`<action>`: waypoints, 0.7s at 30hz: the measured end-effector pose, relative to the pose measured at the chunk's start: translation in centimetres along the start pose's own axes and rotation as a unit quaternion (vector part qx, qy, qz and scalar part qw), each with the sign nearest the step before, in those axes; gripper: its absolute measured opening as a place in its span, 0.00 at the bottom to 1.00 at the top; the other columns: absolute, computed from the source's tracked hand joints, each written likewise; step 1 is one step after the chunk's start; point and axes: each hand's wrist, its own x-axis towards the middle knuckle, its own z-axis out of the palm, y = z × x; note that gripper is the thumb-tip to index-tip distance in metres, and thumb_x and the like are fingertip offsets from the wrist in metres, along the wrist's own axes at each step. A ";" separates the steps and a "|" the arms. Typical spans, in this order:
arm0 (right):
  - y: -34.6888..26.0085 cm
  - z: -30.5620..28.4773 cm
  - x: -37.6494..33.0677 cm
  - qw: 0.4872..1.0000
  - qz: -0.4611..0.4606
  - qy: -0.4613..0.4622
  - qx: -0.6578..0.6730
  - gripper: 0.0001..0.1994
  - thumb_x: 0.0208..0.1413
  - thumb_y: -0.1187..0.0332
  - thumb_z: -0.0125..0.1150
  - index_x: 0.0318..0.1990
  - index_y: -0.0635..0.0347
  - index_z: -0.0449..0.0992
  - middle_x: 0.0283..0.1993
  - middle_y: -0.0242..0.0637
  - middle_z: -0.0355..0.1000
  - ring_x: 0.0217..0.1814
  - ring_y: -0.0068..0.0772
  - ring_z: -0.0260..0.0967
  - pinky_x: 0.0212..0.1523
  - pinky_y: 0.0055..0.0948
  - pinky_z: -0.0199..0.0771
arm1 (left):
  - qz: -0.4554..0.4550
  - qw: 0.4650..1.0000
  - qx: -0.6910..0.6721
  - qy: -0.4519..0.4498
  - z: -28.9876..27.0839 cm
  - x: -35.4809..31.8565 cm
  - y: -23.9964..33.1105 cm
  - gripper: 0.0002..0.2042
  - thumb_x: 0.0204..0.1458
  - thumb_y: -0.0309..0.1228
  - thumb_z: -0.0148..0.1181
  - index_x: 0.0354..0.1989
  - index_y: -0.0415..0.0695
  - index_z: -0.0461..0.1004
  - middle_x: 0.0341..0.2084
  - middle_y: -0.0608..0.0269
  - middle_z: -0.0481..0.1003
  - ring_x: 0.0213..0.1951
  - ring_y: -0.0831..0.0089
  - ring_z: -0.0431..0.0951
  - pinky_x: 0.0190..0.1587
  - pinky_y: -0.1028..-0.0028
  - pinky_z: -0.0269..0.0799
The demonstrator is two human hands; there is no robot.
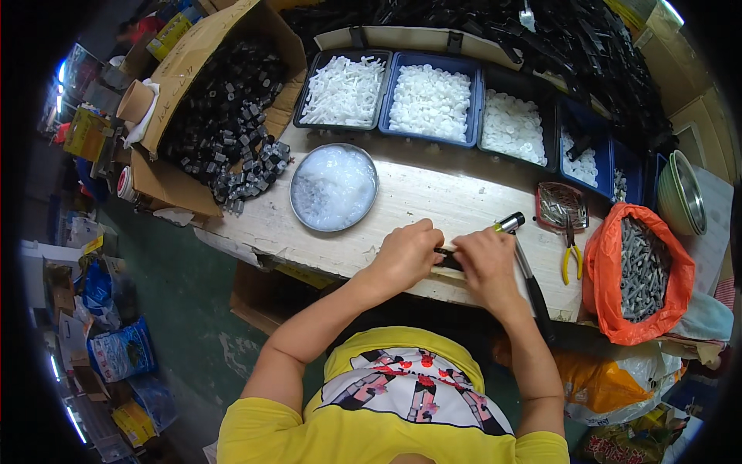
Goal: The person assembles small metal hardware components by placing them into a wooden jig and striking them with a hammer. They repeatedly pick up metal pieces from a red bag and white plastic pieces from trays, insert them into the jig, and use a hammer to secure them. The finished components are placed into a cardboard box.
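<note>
Worn, pale table [433, 182] spreads out ahead of both grips, with a blue bin [433, 141] of small white parts at its far side. Close to the table's near edge, the left grip [408, 251] is curled around one end of a small black part [449, 262], and the right grip [488, 259] is bent closed over the other; fingers hide most of it, so how firmly each one pinches cannot be told. Being that near the edge, the part could drop off toward the lap if either hold slackens. The hammer [533, 288] lies just right of the right grip, its shiny head beyond the fingers, so a sideways swing of that forearm might knock it down. Farther right, an orange bag [606, 309] stands open, heaped with grey pieces that could spill if its soft wall is nudged.
</note>
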 end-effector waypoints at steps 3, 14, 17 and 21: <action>3.2 -3.1 0.2 0.995 0.053 0.067 -0.043 0.07 0.43 0.75 0.58 0.32 0.54 0.72 0.30 0.30 0.68 0.37 0.33 0.63 0.42 0.35 0.52 | -0.012 0.985 0.113 -0.127 -1.5 2.0 1.7 0.09 0.38 0.28 0.64 0.29 0.41 0.74 0.26 0.53 0.72 0.33 0.57 0.74 0.35 0.64 0.69; 13.9 -5.8 1.7 0.914 0.216 -0.029 -0.343 0.05 0.43 0.71 0.57 0.30 0.57 0.75 0.34 0.35 0.72 0.42 0.37 0.64 0.39 0.42 0.53 | 0.071 0.966 0.239 0.066 0.9 21.9 3.5 0.05 0.39 0.25 0.55 0.23 0.39 0.76 0.25 0.47 0.75 0.31 0.50 0.76 0.32 0.58 0.71; 14.0 -5.2 2.1 0.918 0.212 -0.050 -0.331 0.04 0.42 0.71 0.56 0.28 0.58 0.75 0.32 0.38 0.73 0.41 0.38 0.65 0.40 0.42 0.53 | 0.069 0.964 0.250 0.052 2.0 23.8 2.8 0.06 0.39 0.24 0.53 0.24 0.37 0.76 0.26 0.44 0.75 0.32 0.48 0.76 0.33 0.58 0.72; 14.4 -5.3 1.6 0.935 0.186 -0.028 -0.301 0.05 0.42 0.71 0.55 0.29 0.58 0.75 0.31 0.38 0.73 0.40 0.39 0.66 0.39 0.42 0.53 | 0.079 0.964 0.250 0.031 1.7 23.9 2.8 0.06 0.38 0.22 0.52 0.25 0.37 0.76 0.27 0.42 0.75 0.32 0.48 0.76 0.34 0.59 0.73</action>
